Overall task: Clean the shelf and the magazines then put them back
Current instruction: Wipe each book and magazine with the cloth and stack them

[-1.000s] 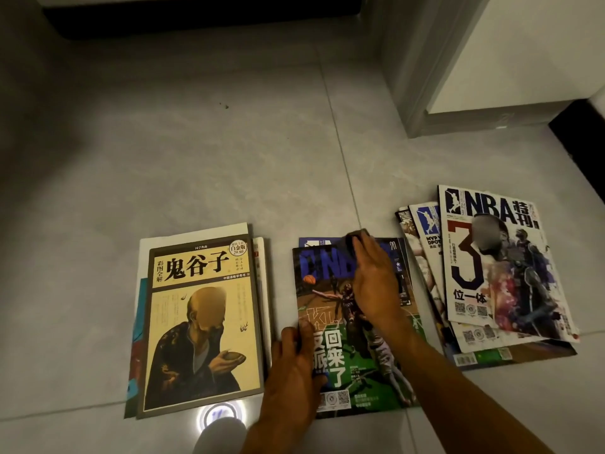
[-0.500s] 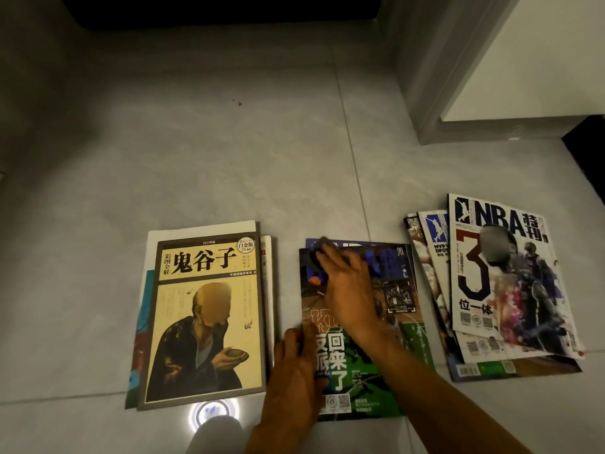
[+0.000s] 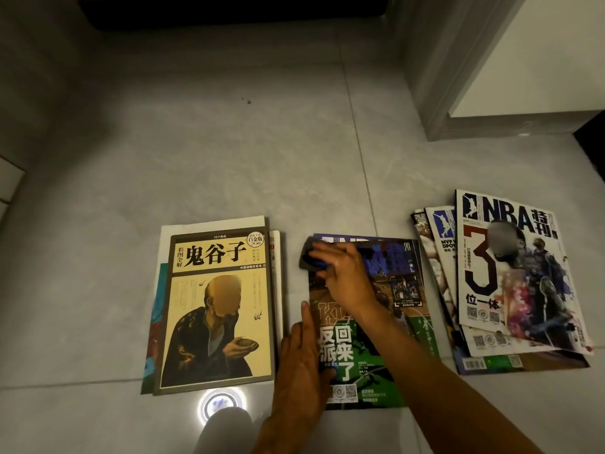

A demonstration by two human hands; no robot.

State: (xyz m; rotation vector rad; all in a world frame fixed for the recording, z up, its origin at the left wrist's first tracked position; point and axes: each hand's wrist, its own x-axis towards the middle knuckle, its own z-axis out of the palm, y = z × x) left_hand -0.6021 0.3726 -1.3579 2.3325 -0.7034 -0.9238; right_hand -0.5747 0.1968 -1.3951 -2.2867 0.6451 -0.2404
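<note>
A green and blue basketball magazine (image 3: pixel 404 326) lies flat on the grey tiled floor in the middle. My right hand (image 3: pixel 345 276) presses a dark cloth (image 3: pixel 307 260) onto the magazine's top left corner. My left hand (image 3: pixel 302 358) rests flat on the magazine's left edge, fingers straight. A yellow-covered book (image 3: pixel 219 309) tops a small pile to the left. A fanned pile of NBA magazines (image 3: pixel 510 273) lies to the right.
The grey tiled floor (image 3: pixel 229 158) stretches away from the piles. A white wall corner with a grey skirting (image 3: pixel 438 103) stands at the back right. A dark recess (image 3: pixel 229 11) runs along the top. A round lamp reflection (image 3: pixel 221 406) shines near the bottom.
My right hand has slid the cloth leftward across the top of the middle magazine, from near its centre to the top left corner. My left hand stayed at the left edge.
</note>
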